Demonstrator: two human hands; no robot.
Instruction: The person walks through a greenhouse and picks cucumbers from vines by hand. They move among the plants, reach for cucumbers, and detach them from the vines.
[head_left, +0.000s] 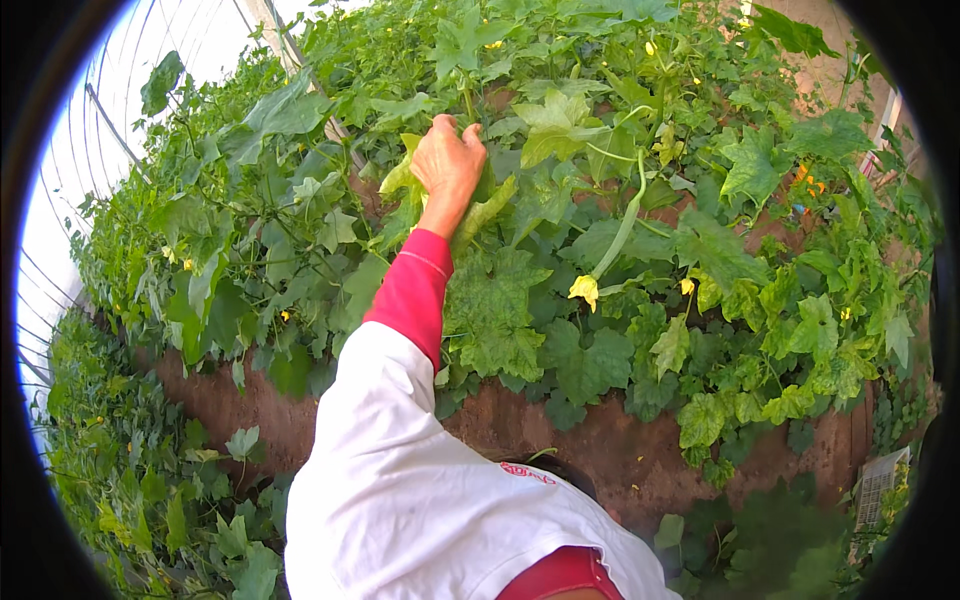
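My left hand (448, 159) reaches up into leafy gourd vines, back of the hand toward me, its fingers curled beside an upright green stem (469, 101). The fingertips are hidden, so what they grip cannot be told. Yellowish-green leaves hang around the wrist, one curled leaf (489, 210) just right of it. Farther right a slender young green gourd (621, 236) hangs at a slant from its curved stalk, with a yellow flower (584, 291) at its lower end. A broad mottled leaf (495, 307) spreads below the hand. My right hand is out of view.
A pale post (277, 34) leans among the vines at upper left, by the ribbed greenhouse wall (97, 127). Bare brown soil (517, 420) runs between the plant rows. A light plastic crate (879, 484) stands at lower right. Small yellow flowers dot the foliage.
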